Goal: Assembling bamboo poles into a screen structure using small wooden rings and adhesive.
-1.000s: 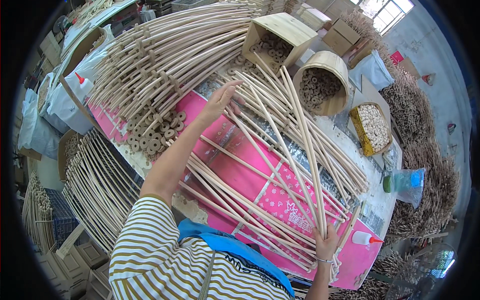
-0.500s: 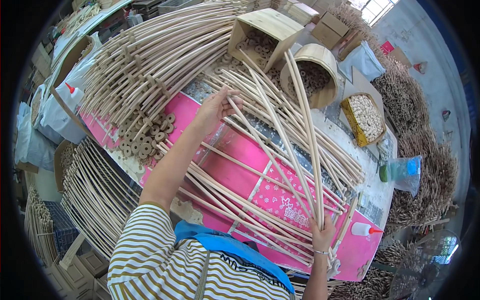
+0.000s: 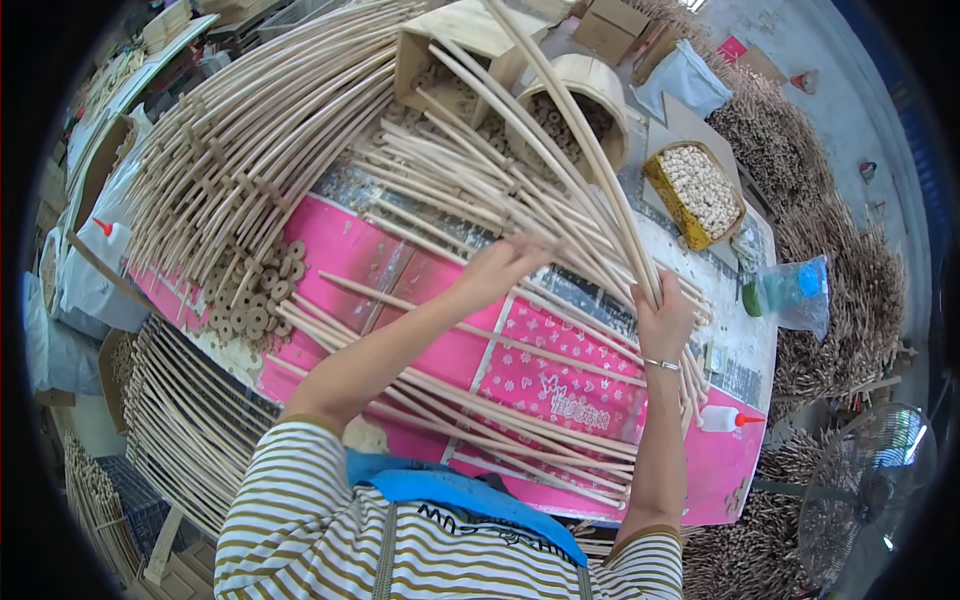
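Note:
Several long, pale wooden rods slant up and to the left out of my right hand, which is closed around their lower ends. Over the middle of the table is my left hand, its fingers stretched toward a pile of loose rods and slightly blurred; I see nothing held in it. More rods lie across the pink printed sheet close to my body. Round wooden rings with centre holes are heaped beside my left arm.
A large stack of rods with rings fills the far left. Behind the pile lie a wooden box and a wooden tub of rings on their sides. To the right are a yellow box of beads, a glue bottle and a fan.
My right hand has moved up and away from my body with the rods. The left hand has let go of a rod's far end and moved right and nearer. The view has shifted slightly.

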Tool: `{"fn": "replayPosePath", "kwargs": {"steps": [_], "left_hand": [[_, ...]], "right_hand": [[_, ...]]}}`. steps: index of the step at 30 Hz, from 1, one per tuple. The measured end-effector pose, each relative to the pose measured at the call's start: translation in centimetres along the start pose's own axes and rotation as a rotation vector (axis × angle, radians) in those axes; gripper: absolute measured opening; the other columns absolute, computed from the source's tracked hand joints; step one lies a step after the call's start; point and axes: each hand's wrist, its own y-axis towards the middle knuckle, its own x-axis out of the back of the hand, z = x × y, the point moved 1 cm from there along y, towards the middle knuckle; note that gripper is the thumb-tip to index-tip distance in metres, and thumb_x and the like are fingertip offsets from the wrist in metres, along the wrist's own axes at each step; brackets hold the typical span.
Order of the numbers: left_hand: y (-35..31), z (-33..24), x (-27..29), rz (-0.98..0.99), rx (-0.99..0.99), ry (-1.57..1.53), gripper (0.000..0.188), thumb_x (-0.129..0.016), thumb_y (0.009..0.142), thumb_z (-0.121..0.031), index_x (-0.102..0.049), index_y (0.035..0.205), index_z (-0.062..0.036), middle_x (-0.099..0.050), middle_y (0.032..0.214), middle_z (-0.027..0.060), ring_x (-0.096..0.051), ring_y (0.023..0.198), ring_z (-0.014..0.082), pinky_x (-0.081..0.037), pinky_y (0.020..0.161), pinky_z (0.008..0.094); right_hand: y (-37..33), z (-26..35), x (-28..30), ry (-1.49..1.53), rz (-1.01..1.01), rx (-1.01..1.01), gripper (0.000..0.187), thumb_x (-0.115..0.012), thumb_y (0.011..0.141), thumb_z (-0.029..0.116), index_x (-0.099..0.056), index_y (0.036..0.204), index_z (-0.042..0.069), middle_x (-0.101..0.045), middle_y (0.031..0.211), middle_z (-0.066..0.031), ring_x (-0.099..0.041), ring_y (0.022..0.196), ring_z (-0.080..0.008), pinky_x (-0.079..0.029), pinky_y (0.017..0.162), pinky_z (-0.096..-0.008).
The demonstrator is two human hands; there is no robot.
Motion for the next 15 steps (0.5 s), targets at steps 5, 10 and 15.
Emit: {"fn": "replayPosePath", "kwargs": {"steps": [5, 10, 15], "left_hand": [[-6.9, 4.2, -1.5, 0.283, -0.382, 0.721, 0.031, -0.070, 0.085, -0.026, -0.071, 0.112, -0.0105, -0.066, 0.111, 0.0106, -0.061, 0.107, 0.0346, -0.050, 0.093, 0.0450], [-5.2, 3.1, -0.8, 0.635, -0.393, 0.598, 0.026, -0.073, 0.085, -0.028, -0.074, 0.105, -0.0114, -0.069, 0.095, 0.0093, -0.067, 0.095, 0.0299, -0.053, 0.084, 0.0425], [12.9, 0.7, 2.0, -0.014, -0.529, 0.689, 0.036, -0.072, 0.086, -0.027, -0.065, 0.120, -0.0170, -0.065, 0.108, 0.0107, -0.064, 0.104, 0.0306, -0.054, 0.087, 0.0430]], "right_hand": [[0.6, -2.7, 0.8, -0.003, -0.050, -0.018, 0.027, -0.078, 0.082, 0.022, -0.064, 0.102, 0.010, -0.069, 0.083, -0.0145, -0.067, 0.075, -0.0364, -0.050, 0.064, -0.0442], [-1.2, -5.0, 3.8, 0.390, -0.003, -0.198, 0.025, -0.073, 0.088, 0.015, -0.063, 0.107, 0.002, -0.063, 0.073, -0.0072, -0.061, 0.063, -0.0174, -0.048, 0.059, -0.0322], [-5.2, -6.3, 5.5, 0.514, -0.042, -0.362, 0.020, -0.071, 0.091, 0.013, -0.061, 0.103, 0.000, -0.059, 0.073, -0.0029, -0.052, 0.059, -0.0078, -0.043, 0.052, -0.0248]]}}
